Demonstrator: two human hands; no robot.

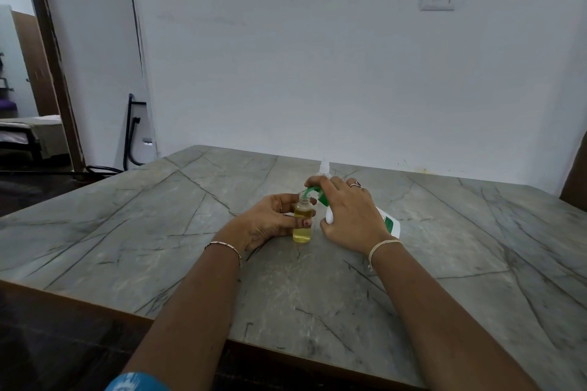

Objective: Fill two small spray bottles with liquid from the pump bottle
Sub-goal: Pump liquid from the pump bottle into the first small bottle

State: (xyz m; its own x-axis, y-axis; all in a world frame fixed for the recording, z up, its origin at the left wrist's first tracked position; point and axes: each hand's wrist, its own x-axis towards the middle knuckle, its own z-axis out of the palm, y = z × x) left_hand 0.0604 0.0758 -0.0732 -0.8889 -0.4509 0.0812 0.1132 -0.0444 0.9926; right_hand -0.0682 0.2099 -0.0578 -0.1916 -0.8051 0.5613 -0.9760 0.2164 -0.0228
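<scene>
Small clear spray bottle [301,232], nearly full of yellow liquid, stands on the grey bench [158,232] held by our left hand [270,219], our right hand [349,213] gripping the green spout [313,191] of the white pump bottle [391,223] at its neck; another press may overflow it.

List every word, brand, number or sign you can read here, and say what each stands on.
No text here can be read.
Green label on the pump bottle: print too blurred to read.
The small spray bottle: no label shows.
White marks on the blue sleeve: too blurred to read.
</scene>
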